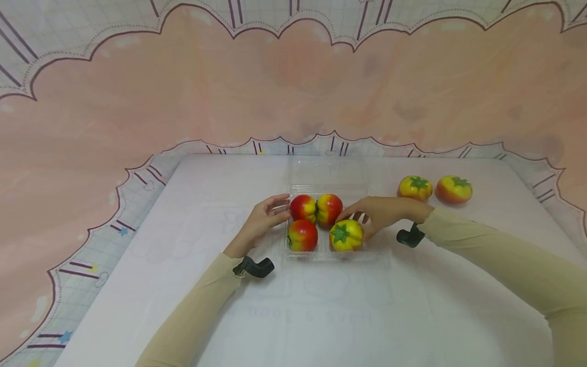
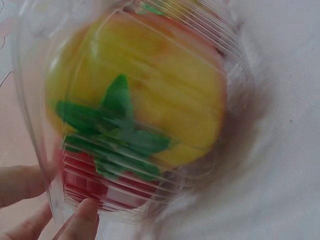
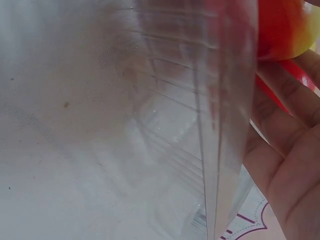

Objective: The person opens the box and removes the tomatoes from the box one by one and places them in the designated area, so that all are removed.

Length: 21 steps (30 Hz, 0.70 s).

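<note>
A clear plastic clamshell box (image 1: 337,256) lies with its lid (image 1: 327,176) folded back. Inside it are several red-and-yellow tomatoes with green star-shaped tops. At the front right, my right hand (image 1: 378,214) holds a yellow tomato (image 1: 347,235) from behind and the right side; in the right wrist view some fingers are hidden by the fruit. My left hand (image 1: 263,219) is at the box's left side, its loosely bent fingers touching the clear rim. Close to it are a back-left tomato (image 1: 302,208) and a front-left tomato (image 2: 145,85). Another tomato (image 1: 329,209) sits at the back right.
Two more tomatoes, one yellow (image 1: 415,187) and one orange-yellow (image 1: 454,189), stand on the white table (image 1: 321,326) beyond my right forearm. A patterned pink cloth (image 1: 293,86) rises behind the table. Each wrist carries a black camera mount (image 1: 257,267).
</note>
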Motion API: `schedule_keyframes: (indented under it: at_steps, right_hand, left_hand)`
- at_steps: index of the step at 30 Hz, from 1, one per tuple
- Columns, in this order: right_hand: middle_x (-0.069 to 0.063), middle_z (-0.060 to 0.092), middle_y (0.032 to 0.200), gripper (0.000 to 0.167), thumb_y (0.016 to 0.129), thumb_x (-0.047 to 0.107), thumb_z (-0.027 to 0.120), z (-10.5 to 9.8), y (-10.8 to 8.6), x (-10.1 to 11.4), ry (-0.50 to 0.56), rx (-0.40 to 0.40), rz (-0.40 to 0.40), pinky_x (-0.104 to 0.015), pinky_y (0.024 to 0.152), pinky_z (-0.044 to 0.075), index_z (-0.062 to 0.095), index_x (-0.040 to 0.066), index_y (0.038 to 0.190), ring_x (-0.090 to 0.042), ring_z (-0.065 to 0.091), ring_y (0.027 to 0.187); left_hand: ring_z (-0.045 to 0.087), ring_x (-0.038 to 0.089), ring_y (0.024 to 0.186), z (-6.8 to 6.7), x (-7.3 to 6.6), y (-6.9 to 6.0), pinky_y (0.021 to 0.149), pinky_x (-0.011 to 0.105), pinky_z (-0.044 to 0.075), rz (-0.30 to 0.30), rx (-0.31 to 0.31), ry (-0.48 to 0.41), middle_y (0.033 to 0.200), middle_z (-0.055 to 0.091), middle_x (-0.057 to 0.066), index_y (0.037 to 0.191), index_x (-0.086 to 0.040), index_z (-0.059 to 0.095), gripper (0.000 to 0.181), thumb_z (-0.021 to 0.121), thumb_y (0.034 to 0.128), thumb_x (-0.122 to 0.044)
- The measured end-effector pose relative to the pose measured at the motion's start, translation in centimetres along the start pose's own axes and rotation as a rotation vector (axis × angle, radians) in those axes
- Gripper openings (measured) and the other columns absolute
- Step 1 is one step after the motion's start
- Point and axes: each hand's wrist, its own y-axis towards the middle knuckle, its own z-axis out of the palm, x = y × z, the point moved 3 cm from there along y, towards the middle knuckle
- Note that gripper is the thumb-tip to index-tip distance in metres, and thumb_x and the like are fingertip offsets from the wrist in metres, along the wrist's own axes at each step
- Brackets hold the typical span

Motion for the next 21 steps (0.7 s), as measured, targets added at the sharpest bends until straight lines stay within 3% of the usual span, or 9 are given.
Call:
schedule_keyframes:
  at_steps: [21]
  right_hand:
    - [-0.002, 0.056, 0.132, 0.063, 0.077, 0.018, 0.077, 0.23, 0.32, 0.03, -0.042, -0.018, -0.037, -0.039, 0.097, 0.051, 0.051, 0.019, 0.134, -0.021, 0.053, 0.112]
  left_hand:
    - [0.046, 0.033, 0.131, -0.05, 0.23, 0.06, 0.104, 0.041, 0.042, -0.015, -0.006, -0.018, 0.142, 0.044, 0.019, 0.14, -0.004, 0.041, 0.054, 0.06, 0.0898, -0.006]
